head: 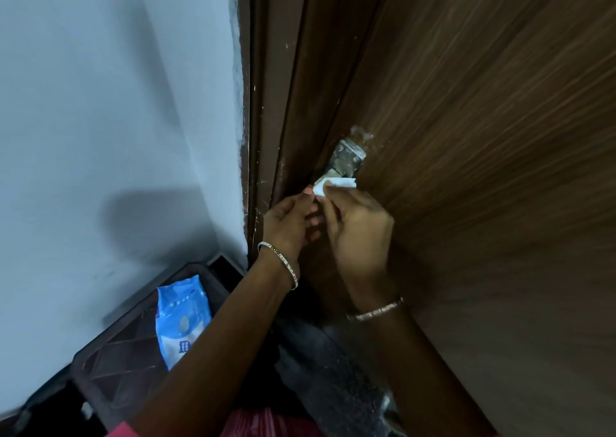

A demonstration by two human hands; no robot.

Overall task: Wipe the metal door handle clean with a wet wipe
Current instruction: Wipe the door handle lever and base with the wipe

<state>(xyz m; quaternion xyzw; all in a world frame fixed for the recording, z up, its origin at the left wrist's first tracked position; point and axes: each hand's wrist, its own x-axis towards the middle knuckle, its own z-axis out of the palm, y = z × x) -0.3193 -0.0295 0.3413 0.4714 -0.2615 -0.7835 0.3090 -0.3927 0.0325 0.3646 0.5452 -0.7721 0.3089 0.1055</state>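
A silver metal door handle (347, 157) is fixed to the brown wooden door (483, 136) near its left edge. A folded white wet wipe (335, 183) is pressed against the handle's lower part. My right hand (358, 226) grips the wipe from below, fingers curled around it. My left hand (291, 219) sits just left of it, fingertips pinching the wipe's left corner. Both hands hide the lower portion of the handle. Each wrist wears a thin bangle.
A blue and white pack of wet wipes (183, 320) lies on a dark brown plastic stool (126, 353) at lower left. The dark door frame (266, 103) meets a pale blue wall (116, 119) on the left.
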